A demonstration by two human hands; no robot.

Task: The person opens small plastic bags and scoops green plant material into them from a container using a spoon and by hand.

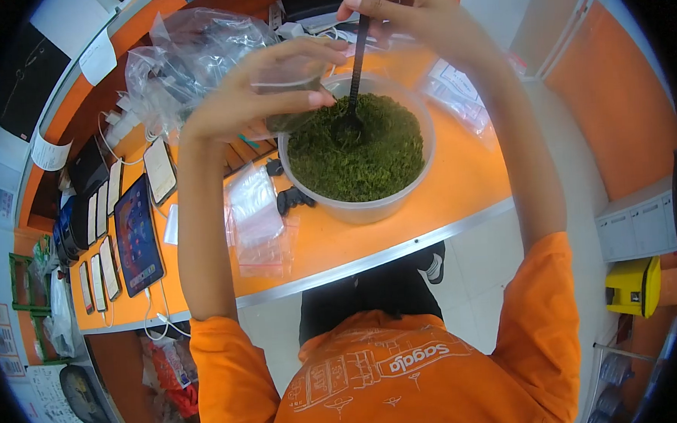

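Spoon (357, 65), gripped by right hand (412, 10), dips into green shreds (374, 160); left hand (244, 98) grips clear cup (289, 76), how full I cannot tell. Tub (369, 212) looks mostly full.

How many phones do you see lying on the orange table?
I make out 7: three phones side by side near the front edge, three more beyond them, and one larger phone beside the tablet. Others may be hidden.

"Saga…" lettering (426, 356) on orange shirt (394, 392), hanging papers (98, 58) too small to read
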